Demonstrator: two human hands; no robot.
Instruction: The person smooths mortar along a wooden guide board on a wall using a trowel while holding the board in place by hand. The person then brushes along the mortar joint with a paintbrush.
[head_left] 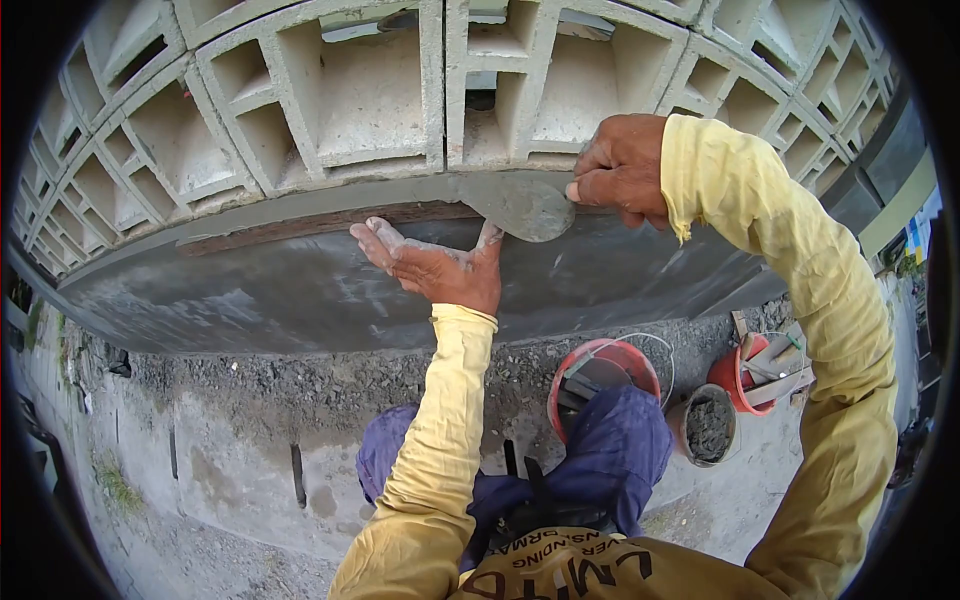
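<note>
My right hand (pixel 627 172) is closed around the handle of a trowel, whose grey, mortar-smeared blade (pixel 527 211) lies against the top edge of the plastered ledge (pixel 400 188) below the block wall. My left hand (pixel 440 268) is open, palm up, its fingers spread and whitened with dust. The fingertips are right at the lower edge of a long brown wooden strip (pixel 330 222) set along the ledge's front. The left thumb points up to the trowel blade's lower edge. Smooth grey wet-looking plaster (pixel 300 290) covers the wall face below the strip.
Pale ventilation blocks (pixel 370 90) rise above the ledge. By my knees stand a red bucket (pixel 607 350) with tools inside, a bucket of mortar (pixel 709 425) and another red bucket (pixel 765 400) holding wooden tools. Gravel (pixel 270 385) runs along the wall's foot beside concrete paving (pixel 235 470).
</note>
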